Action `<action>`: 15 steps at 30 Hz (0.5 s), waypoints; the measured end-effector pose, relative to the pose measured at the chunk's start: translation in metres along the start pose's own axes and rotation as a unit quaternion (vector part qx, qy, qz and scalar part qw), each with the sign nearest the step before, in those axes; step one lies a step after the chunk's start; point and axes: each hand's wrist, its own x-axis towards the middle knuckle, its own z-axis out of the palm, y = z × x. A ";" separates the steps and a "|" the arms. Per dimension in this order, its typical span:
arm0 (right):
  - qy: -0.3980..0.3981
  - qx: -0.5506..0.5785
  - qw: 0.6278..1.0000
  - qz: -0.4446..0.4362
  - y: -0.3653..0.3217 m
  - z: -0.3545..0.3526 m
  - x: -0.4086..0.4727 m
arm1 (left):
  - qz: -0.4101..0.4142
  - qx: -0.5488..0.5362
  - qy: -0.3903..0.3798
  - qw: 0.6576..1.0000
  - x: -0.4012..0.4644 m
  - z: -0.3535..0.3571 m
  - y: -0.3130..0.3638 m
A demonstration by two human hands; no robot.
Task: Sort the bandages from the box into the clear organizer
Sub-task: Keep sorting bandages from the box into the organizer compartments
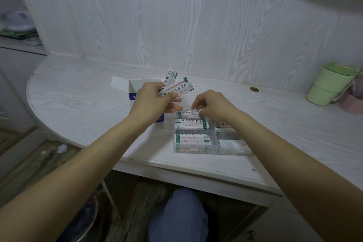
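Note:
My left hand (152, 97) grips a fanned bunch of wrapped bandages (176, 86) above the open white-and-blue box (135, 88), which stands behind that hand. My right hand (211, 105) hovers over the back left compartment of the clear organizer (212, 151), fingers curled and pinching a bandage (188, 113) that lies at the compartment's top. Stacks of bandages fill the organizer's left compartments (191, 124); more lie in the right ones, partly hidden by my right forearm.
A light green cup (330, 84) stands at the desk's far right beside a pink object. A round brass cable hole (254, 89) sits near the back wall. The white desk's front edge (196, 169) runs just below the organizer; my knee shows underneath.

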 end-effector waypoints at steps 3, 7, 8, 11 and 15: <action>0.011 -0.009 1.000 -0.013 0.002 0.001 0.003 | -0.002 -0.002 -0.003 1.000 0.002 0.003 0.000; 0.038 -0.028 0.999 -0.014 0.005 0.005 0.007 | -0.003 -0.001 -0.005 1.000 0.004 0.004 0.000; 0.037 -0.033 0.999 -0.018 0.005 0.006 0.007 | -0.003 -0.002 -0.005 1.000 0.004 0.004 0.000; 0.026 -0.036 0.998 -0.032 0.002 0.008 0.009 | -0.001 -0.004 -0.003 1.000 0.005 0.003 0.000; 0.023 -0.025 0.999 -0.037 -0.002 0.010 0.011 | 0.001 -0.004 -0.001 1.000 0.005 0.003 0.000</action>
